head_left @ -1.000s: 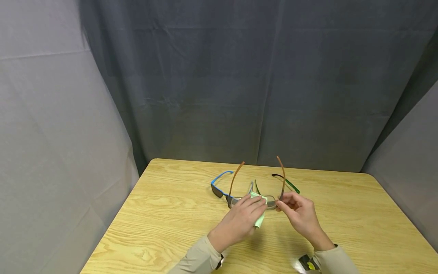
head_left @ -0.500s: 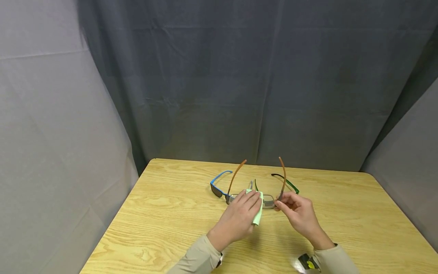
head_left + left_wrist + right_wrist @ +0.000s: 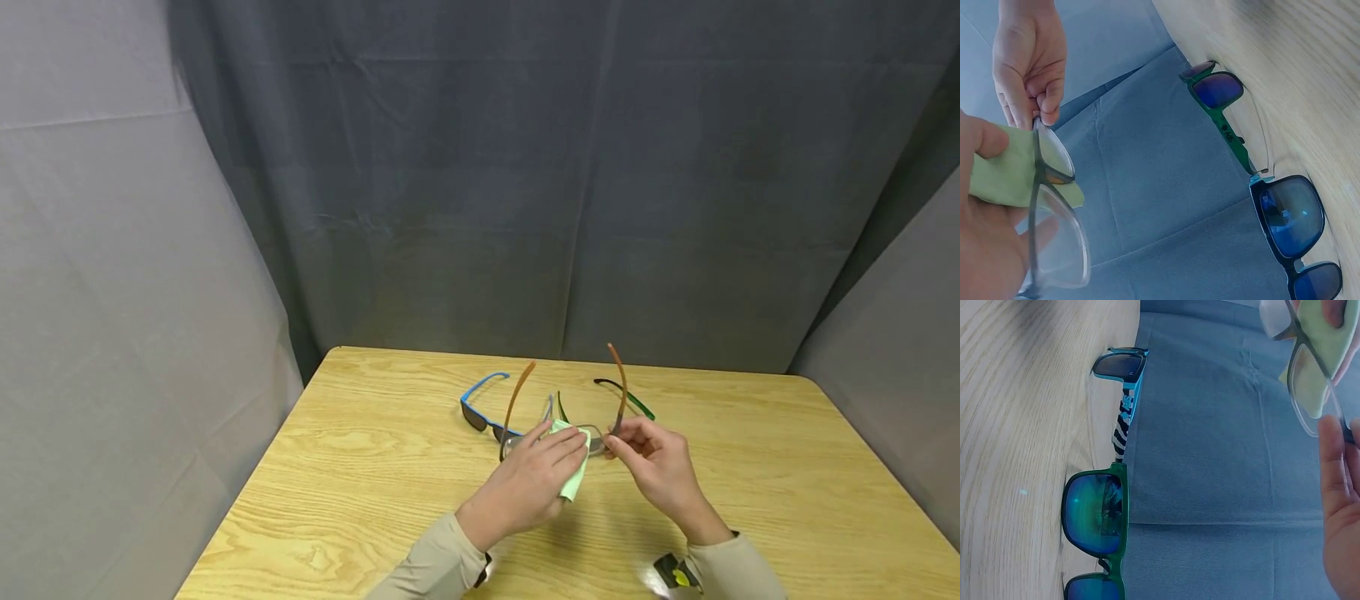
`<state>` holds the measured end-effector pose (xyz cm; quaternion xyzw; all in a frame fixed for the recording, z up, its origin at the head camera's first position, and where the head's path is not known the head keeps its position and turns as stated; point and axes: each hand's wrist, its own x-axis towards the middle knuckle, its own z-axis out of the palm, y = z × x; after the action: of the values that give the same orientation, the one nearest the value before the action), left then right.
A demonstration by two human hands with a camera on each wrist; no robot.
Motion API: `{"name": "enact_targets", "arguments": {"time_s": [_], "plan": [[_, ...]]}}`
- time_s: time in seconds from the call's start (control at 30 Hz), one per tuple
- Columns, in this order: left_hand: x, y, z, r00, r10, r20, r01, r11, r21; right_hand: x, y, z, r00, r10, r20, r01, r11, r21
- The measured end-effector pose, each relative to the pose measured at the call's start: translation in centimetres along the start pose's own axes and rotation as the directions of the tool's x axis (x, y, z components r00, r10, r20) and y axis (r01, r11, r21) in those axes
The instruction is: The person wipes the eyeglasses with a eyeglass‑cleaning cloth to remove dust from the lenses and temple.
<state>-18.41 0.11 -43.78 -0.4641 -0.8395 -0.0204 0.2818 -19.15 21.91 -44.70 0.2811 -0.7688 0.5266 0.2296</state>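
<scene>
A pair of eyeglasses (image 3: 1036, 187) with clear lenses and brown temple tips is held up above the table, temples unfolded and pointing away from me. My right hand (image 3: 660, 467) pinches the frame at its right hinge corner. A light green cloth (image 3: 574, 481) lies over the lens on that side. My left hand (image 3: 525, 479) grips the cloth, with the thumb on one face of the lens and fingers on the other, as the left wrist view shows. In the right wrist view, part of the cloth (image 3: 1310, 381) shows through the lens.
Behind the eyeglasses, blue-framed sunglasses (image 3: 474, 417) and green-framed sunglasses (image 3: 640, 405) stand side by side on the wooden table (image 3: 360, 467). A small black item with a yellow spot (image 3: 667, 572) is at the right cuff. Grey curtains (image 3: 450, 183) surround the table.
My left hand and the cloth slid left, then back right across the lens. The eyeglasses tilted slightly with this motion, while my right hand kept its hold.
</scene>
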Motion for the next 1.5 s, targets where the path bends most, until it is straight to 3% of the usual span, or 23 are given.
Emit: {"name": "enact_targets", "arguments": {"time_s": [0.3,0.43,0.73,1.33,1.5], "plan": [[0.4,0.2,0.1,0.999,-0.045,0.028,0.043,0.995,0.085,0.7,-2.9,0.3,0.998,-0.063,0.009,0.062,0.997,0.05],[0.7,0.2,0.4,0.998,-0.058,0.016,0.057,0.995,0.084,0.7,-3.2,0.4,0.998,-0.065,0.006,0.065,0.997,0.035],[1.1,0.1,1.0,0.999,-0.052,-0.011,0.051,0.997,-0.056,0.5,-3.2,0.5,1.0,-0.021,-0.01,0.021,0.999,0.041],[1.1,0.4,0.7,0.999,-0.036,-0.01,0.034,0.98,-0.195,0.3,-2.9,0.4,1.0,0.009,-0.02,-0.007,0.998,0.063],[1.0,0.4,0.9,1.0,-0.028,-0.014,0.024,0.977,-0.212,0.2,-2.9,0.4,0.999,0.049,-0.021,-0.047,0.997,0.06]]}}
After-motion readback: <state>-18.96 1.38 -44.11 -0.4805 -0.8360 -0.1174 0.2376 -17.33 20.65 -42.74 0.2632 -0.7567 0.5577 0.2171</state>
